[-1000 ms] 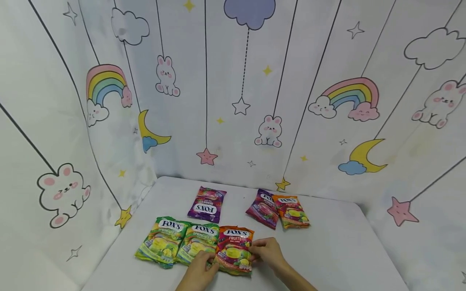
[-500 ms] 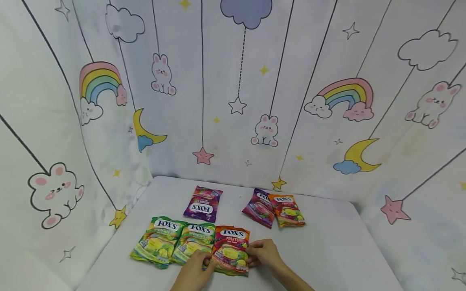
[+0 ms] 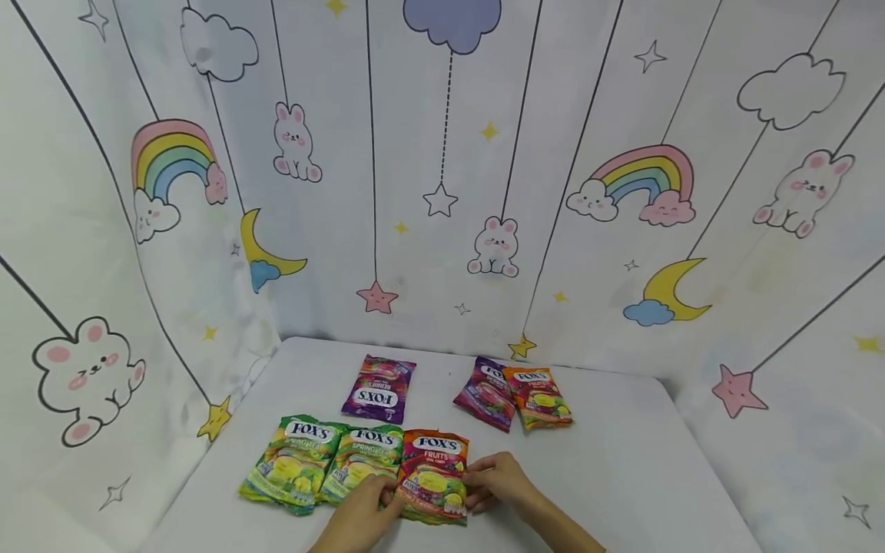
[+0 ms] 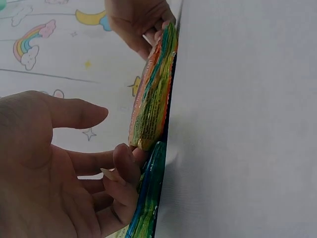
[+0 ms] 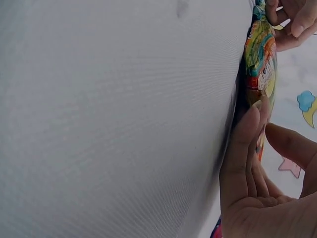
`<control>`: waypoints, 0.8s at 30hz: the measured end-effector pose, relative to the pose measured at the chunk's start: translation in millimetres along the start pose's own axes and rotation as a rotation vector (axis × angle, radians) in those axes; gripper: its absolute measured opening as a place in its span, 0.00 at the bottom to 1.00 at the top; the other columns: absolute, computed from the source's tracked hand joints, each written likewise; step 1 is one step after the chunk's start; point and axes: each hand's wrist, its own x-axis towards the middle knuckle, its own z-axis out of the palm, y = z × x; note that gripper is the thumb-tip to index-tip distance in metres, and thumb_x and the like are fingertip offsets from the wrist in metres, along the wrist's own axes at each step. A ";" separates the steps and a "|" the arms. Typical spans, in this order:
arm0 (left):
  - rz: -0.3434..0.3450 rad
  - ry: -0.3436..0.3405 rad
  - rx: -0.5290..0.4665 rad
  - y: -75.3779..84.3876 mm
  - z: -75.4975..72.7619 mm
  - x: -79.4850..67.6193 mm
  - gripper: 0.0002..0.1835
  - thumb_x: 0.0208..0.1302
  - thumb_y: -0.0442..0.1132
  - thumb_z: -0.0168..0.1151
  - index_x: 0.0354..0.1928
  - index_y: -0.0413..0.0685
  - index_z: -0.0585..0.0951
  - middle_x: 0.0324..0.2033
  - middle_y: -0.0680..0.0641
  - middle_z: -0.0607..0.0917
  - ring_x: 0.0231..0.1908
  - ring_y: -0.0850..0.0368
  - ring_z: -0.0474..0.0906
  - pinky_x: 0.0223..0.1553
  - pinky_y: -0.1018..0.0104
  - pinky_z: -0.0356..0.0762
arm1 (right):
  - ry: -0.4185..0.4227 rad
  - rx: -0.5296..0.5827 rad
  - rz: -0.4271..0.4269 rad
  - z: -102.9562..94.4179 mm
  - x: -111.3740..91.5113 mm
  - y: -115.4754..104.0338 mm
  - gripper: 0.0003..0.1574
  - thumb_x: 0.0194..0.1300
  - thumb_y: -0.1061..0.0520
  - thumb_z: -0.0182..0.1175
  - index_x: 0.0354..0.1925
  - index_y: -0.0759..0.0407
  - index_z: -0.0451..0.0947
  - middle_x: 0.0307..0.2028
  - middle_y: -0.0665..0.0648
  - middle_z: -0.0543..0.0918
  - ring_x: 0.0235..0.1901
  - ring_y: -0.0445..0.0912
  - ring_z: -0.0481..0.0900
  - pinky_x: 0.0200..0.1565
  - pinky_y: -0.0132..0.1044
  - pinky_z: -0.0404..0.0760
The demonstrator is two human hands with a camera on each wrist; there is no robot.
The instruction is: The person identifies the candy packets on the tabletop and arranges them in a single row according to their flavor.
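Observation:
A red-orange bag of FOX'S fruits candy point(image 3: 433, 478) lies face up at the front of the table, between both hands. My left hand point(image 3: 361, 513) touches its lower left edge; in the left wrist view the thumb stands apart and the fingers bend loosely toward the bag. Along the bag's right edge rests my right hand point(image 3: 505, 485), with straight fingers point(image 5: 240, 163) and the thumb lifted away. To the left, a green spring tea candy bag point(image 3: 362, 461) sits against the red one, partly covered by my left hand. Another green bag point(image 3: 292, 465) adjoins it at the far left.
Behind the row, a purple berries candy bag point(image 3: 379, 389) lies upside down. Farther right, a second purple bag point(image 3: 486, 395) touches an orange fruits bag point(image 3: 539, 399). The white table point(image 3: 622, 461) backs onto a white curtain point(image 3: 429, 253) printed with rabbits, stars and rainbows.
The whole head view has drifted slightly, so everything sits a little farther left. Both hands stay at the red bag's edges, and the bags keep their arrangement.

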 end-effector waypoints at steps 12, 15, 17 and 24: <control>-0.016 -0.037 -0.012 1.1 -7.7 6.5 0.14 0.74 0.50 0.63 0.44 0.46 0.83 0.26 0.55 0.77 0.26 0.59 0.71 0.27 0.65 0.69 | -0.018 -0.022 0.037 -2.0 -1.5 2.7 0.09 0.68 0.58 0.69 0.42 0.63 0.88 0.33 0.62 0.91 0.28 0.49 0.91 0.29 0.35 0.87; -0.025 -0.053 -0.020 0.2 -10.0 7.3 0.14 0.74 0.51 0.63 0.44 0.47 0.83 0.26 0.54 0.78 0.25 0.59 0.71 0.25 0.65 0.68 | -0.029 -0.024 0.032 -2.7 -2.3 2.5 0.08 0.68 0.58 0.69 0.41 0.64 0.88 0.33 0.62 0.91 0.28 0.49 0.91 0.30 0.36 0.87; -0.026 -0.071 -0.035 0.6 -12.6 8.3 0.14 0.74 0.51 0.63 0.43 0.47 0.83 0.26 0.54 0.78 0.25 0.58 0.72 0.25 0.65 0.69 | -0.032 -0.025 0.025 -5.0 -3.9 1.4 0.09 0.67 0.58 0.69 0.41 0.64 0.88 0.33 0.62 0.90 0.28 0.49 0.90 0.30 0.36 0.87; 0.020 -0.057 0.002 4.9 -19.1 16.4 0.14 0.75 0.52 0.62 0.43 0.48 0.83 0.26 0.56 0.79 0.25 0.59 0.72 0.25 0.64 0.70 | -0.009 -0.057 -0.038 -24.8 -14.6 -7.4 0.14 0.70 0.56 0.67 0.44 0.68 0.87 0.35 0.62 0.90 0.31 0.51 0.90 0.34 0.40 0.89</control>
